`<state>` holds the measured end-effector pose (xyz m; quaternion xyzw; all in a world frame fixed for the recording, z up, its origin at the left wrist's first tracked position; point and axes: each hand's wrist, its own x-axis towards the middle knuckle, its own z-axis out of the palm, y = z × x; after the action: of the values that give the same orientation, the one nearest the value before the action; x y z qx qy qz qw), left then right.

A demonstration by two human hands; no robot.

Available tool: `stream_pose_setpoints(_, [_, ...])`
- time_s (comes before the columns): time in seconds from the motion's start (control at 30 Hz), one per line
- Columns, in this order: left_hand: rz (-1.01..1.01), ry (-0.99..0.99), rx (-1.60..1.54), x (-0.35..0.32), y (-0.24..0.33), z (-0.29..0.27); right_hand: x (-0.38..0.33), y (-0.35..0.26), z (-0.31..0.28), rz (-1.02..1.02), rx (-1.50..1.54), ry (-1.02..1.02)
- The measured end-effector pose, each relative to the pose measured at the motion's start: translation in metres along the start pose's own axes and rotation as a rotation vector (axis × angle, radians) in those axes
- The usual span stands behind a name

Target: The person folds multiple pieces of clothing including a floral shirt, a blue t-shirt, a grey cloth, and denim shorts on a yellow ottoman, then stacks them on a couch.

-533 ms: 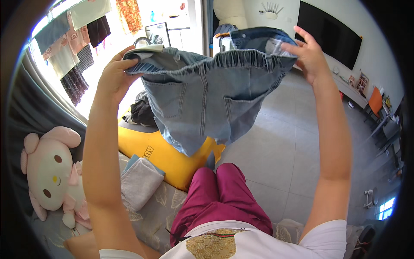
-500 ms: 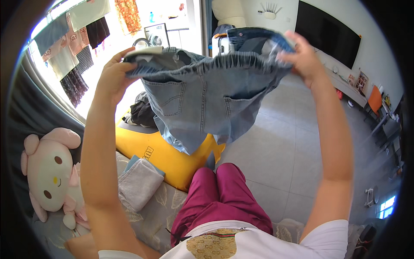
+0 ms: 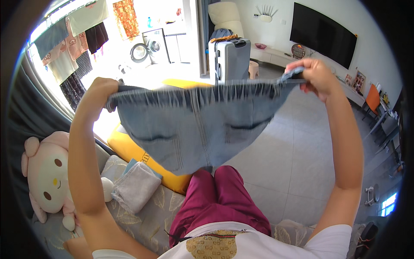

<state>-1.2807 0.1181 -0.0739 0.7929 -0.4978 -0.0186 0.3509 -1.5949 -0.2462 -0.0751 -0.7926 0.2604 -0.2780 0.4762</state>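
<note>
I hold up a pair of light blue denim shorts (image 3: 194, 125) with an elastic waistband, stretched wide in front of me. My left hand (image 3: 100, 93) grips the left end of the waistband. My right hand (image 3: 314, 77) pinches the right end, raised a little higher. The shorts hang flat with two back pockets facing me, above my legs in dark red trousers (image 3: 217, 203).
A folded grey cloth (image 3: 137, 186) lies on the patterned seat at my left, beside a yellow cushion (image 3: 138, 153) and a pink plush toy (image 3: 45, 177). A grey suitcase (image 3: 228, 58) stands ahead on the tiled floor. Laundry hangs at the upper left; a dark screen is on the right wall.
Both hands have pulled apart and dropped a little, stretching the waistband straight. The shorts now hang flatter and wider than before.
</note>
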Motion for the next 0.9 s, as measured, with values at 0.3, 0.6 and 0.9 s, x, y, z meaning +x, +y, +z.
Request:
stream_pose_setpoints(0.3, [-0.159, 0.213, 0.19, -0.043, -0.085, 0.045, -0.019, 0.057, 0.065, 0.145, 0.08, -0.078])
stream_pose_setpoints(0.6, [-0.04, -0.026, -0.081, -0.167, -0.12, 0.123, -0.107, 0.156, 0.109, 0.128, -0.15, -0.681])
stream_pose_setpoints(0.9, [-0.033, -0.191, 0.368, -0.27, -0.133, 0.28, -0.203, 0.278, 0.175, -0.252, -0.791, -0.648])
